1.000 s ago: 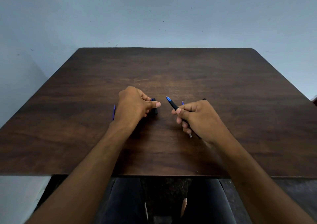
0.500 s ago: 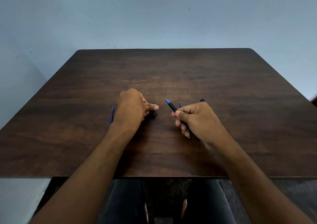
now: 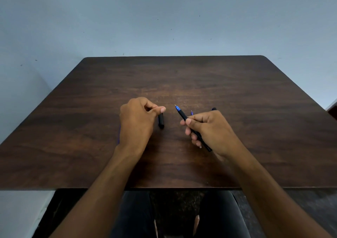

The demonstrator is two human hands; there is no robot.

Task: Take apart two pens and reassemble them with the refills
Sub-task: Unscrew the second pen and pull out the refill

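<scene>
Fingers (image 3: 191, 122) of your right hand (image 3: 209, 130) grip a rebuilt-looking pen (image 3: 182, 114); left hand (image 3: 138, 121) pinches its cap (image 3: 161, 122). Second pen's probably unfinished, loose refill (image 3: 191, 112) on table (image 3: 255, 110).

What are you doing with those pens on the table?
A person at a dark wooden table is working on pens. The right hand grips a black pen with a blue tip, its point aimed up and away. The left hand has its fingers curled beside a short black pen piece lying on the table; whether it touches the piece is unclear. A thin blue-tipped part peeks out behind the right hand.
</scene>
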